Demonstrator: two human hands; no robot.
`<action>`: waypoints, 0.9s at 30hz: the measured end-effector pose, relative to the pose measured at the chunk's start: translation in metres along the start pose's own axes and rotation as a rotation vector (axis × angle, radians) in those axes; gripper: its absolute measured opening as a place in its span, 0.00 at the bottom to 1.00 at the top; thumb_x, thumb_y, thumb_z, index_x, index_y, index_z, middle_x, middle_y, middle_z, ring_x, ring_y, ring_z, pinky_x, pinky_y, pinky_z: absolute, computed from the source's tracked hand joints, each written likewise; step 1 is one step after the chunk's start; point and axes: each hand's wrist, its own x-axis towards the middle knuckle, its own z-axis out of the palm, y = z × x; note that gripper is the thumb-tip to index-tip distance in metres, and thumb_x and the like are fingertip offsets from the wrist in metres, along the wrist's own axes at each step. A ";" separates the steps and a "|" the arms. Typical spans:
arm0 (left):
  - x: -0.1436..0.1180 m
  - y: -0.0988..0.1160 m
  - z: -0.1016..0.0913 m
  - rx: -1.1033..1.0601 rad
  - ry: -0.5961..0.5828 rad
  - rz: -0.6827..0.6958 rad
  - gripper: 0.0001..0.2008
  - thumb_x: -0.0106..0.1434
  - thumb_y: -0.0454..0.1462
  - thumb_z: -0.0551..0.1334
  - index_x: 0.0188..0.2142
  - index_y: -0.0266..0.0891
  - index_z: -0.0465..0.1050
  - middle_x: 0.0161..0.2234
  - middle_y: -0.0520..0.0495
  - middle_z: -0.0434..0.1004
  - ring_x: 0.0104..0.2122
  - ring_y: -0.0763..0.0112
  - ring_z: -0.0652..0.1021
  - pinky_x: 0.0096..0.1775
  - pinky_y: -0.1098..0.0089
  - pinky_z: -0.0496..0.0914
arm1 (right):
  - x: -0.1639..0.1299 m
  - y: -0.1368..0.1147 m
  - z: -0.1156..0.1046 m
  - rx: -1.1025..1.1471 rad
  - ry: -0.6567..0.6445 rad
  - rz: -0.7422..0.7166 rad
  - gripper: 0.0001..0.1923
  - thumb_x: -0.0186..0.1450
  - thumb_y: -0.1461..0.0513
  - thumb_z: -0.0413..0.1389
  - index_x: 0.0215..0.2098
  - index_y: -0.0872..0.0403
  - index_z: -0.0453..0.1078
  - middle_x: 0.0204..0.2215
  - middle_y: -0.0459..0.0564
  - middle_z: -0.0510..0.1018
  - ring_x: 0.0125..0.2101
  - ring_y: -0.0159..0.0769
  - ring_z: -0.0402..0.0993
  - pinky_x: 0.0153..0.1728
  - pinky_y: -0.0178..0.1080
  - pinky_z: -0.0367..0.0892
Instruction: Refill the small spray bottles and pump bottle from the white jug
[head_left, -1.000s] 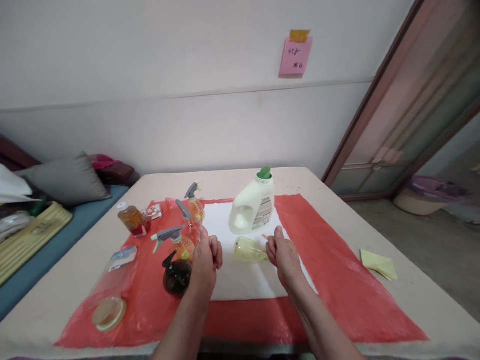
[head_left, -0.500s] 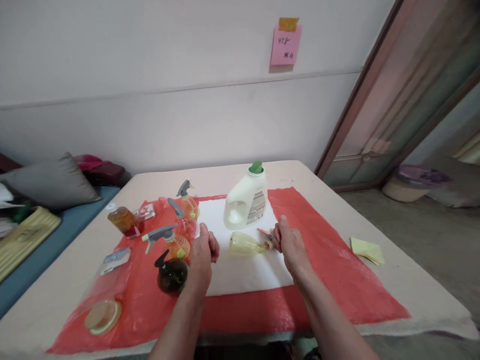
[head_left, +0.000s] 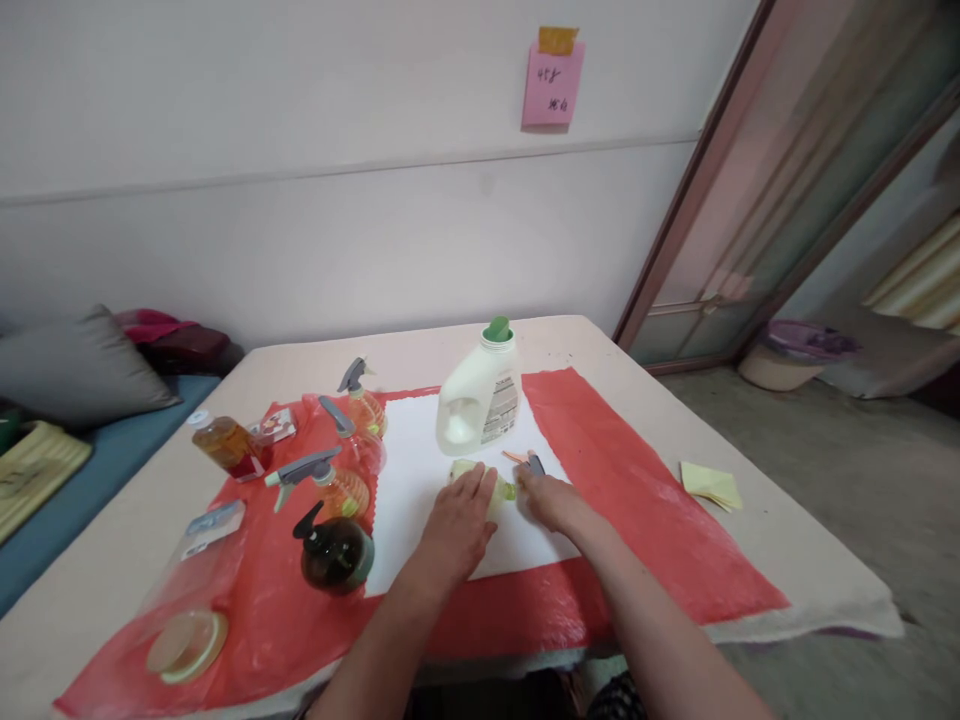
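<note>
Only "458" reads on the pink note [head_left: 552, 84]; both hands [head_left: 499, 505] clasp the yellow bottle [head_left: 491, 480].

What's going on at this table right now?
A person has both hands on a small yellow-green spray bottle lying on its side on a white sheet. The left hand covers its body and the right hand is at its neck, by the trigger head. A white jug stands just behind; more spray bottles stand to the left.
</note>
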 end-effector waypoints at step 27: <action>-0.023 -0.044 -0.035 -0.089 0.018 -0.432 0.33 0.53 0.33 0.62 0.60 0.46 0.60 0.49 0.41 0.69 0.50 0.52 0.71 0.45 0.61 0.66 | -0.006 0.029 -0.013 0.064 0.244 0.187 0.23 0.69 0.65 0.45 0.61 0.52 0.66 0.40 0.64 0.82 0.41 0.55 0.80 0.41 0.53 0.70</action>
